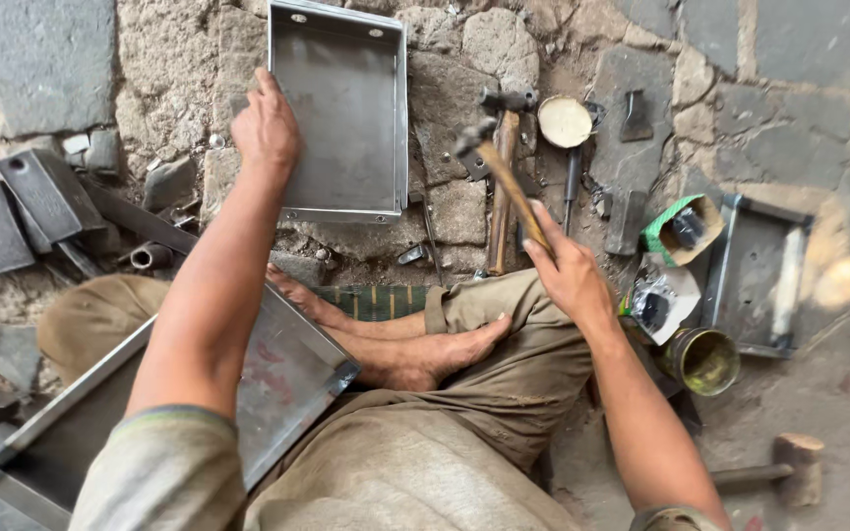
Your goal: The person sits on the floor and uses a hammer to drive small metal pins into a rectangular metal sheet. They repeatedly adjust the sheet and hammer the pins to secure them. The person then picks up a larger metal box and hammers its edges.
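On the stone floor, far from the person, lies a grey rectangular metal tray (338,113) with low folded walls. Left hand (266,126) rests flat on its left rim, fingers extended. Right hand (568,270) grips tightly a wooden-handled hammer (504,177).

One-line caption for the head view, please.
Seated on stone ground, left hand steadies a metal tray while right hand grips a hammer.
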